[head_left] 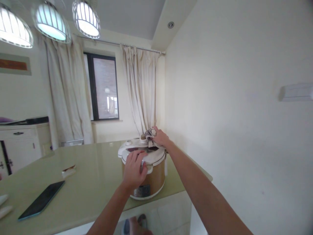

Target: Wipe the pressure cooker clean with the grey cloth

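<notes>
A gold and white pressure cooker (156,178) stands at the near right corner of a pale green table (97,176). My left hand (134,169) is closed over the front edge of its white lid (156,156), fingers curled on the rim. My right hand (159,137) presses a crumpled greyish cloth (149,133) against the back of the lid, near the handle.
A dark phone (41,199) lies flat on the table at left, with a small packet (68,169) behind it. A white cabinet (22,143) stands at far left. Curtains and a window are behind. The white wall is close on the right.
</notes>
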